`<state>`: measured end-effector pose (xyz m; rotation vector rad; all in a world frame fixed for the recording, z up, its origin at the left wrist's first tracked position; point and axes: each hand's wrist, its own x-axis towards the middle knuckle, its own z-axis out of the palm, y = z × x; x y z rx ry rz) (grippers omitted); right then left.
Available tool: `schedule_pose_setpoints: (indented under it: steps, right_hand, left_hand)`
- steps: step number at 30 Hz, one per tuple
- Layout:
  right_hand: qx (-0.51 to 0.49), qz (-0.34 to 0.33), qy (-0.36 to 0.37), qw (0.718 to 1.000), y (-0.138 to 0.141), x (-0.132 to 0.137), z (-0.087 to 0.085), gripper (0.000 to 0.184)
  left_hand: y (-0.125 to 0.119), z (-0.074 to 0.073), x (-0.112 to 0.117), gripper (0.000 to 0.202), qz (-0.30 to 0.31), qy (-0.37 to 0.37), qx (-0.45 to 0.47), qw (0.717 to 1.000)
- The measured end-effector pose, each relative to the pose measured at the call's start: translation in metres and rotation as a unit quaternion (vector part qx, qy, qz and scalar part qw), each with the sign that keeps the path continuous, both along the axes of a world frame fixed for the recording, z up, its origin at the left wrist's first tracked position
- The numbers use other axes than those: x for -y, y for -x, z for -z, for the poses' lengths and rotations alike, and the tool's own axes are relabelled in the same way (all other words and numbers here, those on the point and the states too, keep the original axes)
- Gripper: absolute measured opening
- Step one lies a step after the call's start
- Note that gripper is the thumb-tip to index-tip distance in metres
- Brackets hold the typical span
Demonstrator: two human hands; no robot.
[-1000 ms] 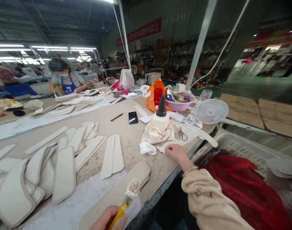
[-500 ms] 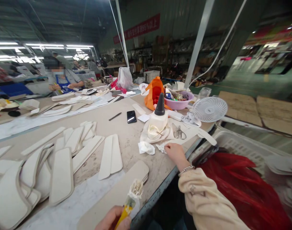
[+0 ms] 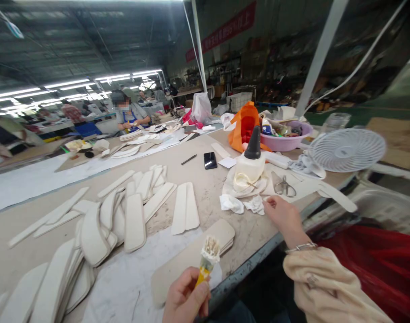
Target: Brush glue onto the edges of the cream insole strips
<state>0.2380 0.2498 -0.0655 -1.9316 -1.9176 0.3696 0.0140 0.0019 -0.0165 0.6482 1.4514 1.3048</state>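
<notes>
My left hand point(image 3: 187, 296) grips the yellow handle of a brush point(image 3: 209, 258), bristles up and caked with pale residue. Behind the brush lies a small stack of long, round-ended beige pieces point(image 3: 191, 251). At the table's right side, my right hand point(image 3: 284, 217) has its fingers curled in a pinch at the edge of a crumpled white tissue point(image 3: 255, 205). A second crumpled tissue point(image 3: 231, 203) sits just left of it. Beyond them stand a white bottle with a black cone top point(image 3: 252, 154) and a small cream-coloured pot point(image 3: 241, 182). Scissors point(image 3: 285, 187) lie nearby.
Many pale strips point(image 3: 103, 229) are heaped on the left. A phone point(image 3: 210, 160), a pen point(image 3: 189, 159), an orange bag point(image 3: 240, 128), a purple basin point(image 3: 285, 141) and a white fan point(image 3: 348, 150) are farther back. A co-worker point(image 3: 132, 114) sits across.
The view has swung left, so everything appears farther right. My left hand and the brush have risen into fuller view. My right hand stays at the tissue.
</notes>
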Motion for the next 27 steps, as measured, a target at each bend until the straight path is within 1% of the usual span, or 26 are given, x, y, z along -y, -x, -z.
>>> schedule_pose_setpoints:
  steps: [1, 3, 5, 7, 9, 10, 11, 13, 14, 16, 17, 19, 20, 22, 24, 27]
  right_hand:
    - [-0.017, 0.018, -0.03, 0.999, -0.001, 0.001, -0.001, 0.024]
    - [-0.055, 0.026, -0.1, 0.993, -0.001, 0.004, -0.003, 0.029]
    - [-0.107, 0.007, -0.181, 0.978, 0.003, 0.012, -0.008, 0.033]
    - [-0.163, -0.044, -0.261, 0.95, 0.01, 0.025, -0.015, 0.031]
    - [-0.205, -0.127, -0.322, 0.915, 0.021, 0.044, -0.023, 0.023]
    - [-0.217, -0.18, -0.337, 0.899, 0.027, 0.056, -0.026, 0.017]
    - [-0.227, -0.236, -0.342, 0.881, 0.034, 0.068, -0.029, 0.015]
    - [-0.238, -0.354, -0.327, 0.843, 0.049, 0.094, -0.034, 0.024]
    - [-0.241, -0.41, -0.315, 0.821, 0.057, 0.106, -0.036, 0.029]
    - [-0.23, -0.509, -0.287, 0.778, 0.071, 0.128, -0.039, 0.033]
    - [-0.22, -0.548, -0.273, 0.759, 0.077, 0.136, -0.041, 0.034]
    - [-0.202, -0.596, -0.262, 0.731, 0.086, 0.147, -0.044, 0.037]
    - [-0.197, -0.607, -0.263, 0.724, 0.088, 0.15, -0.045, 0.038]
    - [-0.191, -0.609, -0.269, 0.721, 0.09, 0.15, -0.047, 0.04]
    - [-0.177, -0.607, -0.26, 0.73, 0.088, 0.147, -0.048, 0.041]
    - [-0.161, -0.607, -0.239, 0.741, 0.084, 0.143, -0.047, 0.04]
  left_hand:
    - [0.0, 0.0, 0.0, 0.04, -0.005, -0.014, 0.003, 1.0]
    - [0.001, 0.0, 0.0, 0.038, -0.025, -0.045, -0.001, 0.999]
    - [0.001, 0.0, -0.001, 0.037, -0.06, -0.086, -0.015, 0.994]
    - [-0.001, 0.0, -0.003, 0.035, -0.103, -0.113, -0.009, 0.988]
    - [-0.005, 0.0, -0.006, 0.034, -0.144, -0.11, 0.051, 0.982]
    - [-0.007, 0.001, -0.007, 0.035, -0.16, -0.1, 0.094, 0.978]
    - [-0.009, 0.001, -0.008, 0.035, -0.171, -0.089, 0.137, 0.972]
    - [-0.012, 0.002, -0.01, 0.035, -0.179, -0.076, 0.201, 0.96]
    - [-0.013, 0.004, -0.011, 0.034, -0.178, -0.079, 0.222, 0.955]
    - [-0.015, 0.007, -0.013, 0.033, -0.174, -0.099, 0.256, 0.946]
    - [-0.015, 0.009, -0.014, 0.033, -0.173, -0.107, 0.273, 0.94]
    - [-0.015, 0.014, -0.015, 0.033, -0.174, -0.109, 0.308, 0.929]
    - [-0.015, 0.015, -0.015, 0.033, -0.176, -0.103, 0.325, 0.923]
    - [-0.016, 0.014, -0.017, 0.033, -0.175, -0.083, 0.364, 0.911]
    - [-0.017, 0.008, -0.02, 0.03, -0.159, -0.054, 0.414, 0.895]
    - [-0.019, -0.006, -0.023, 0.021, -0.128, -0.022, 0.483, 0.866]
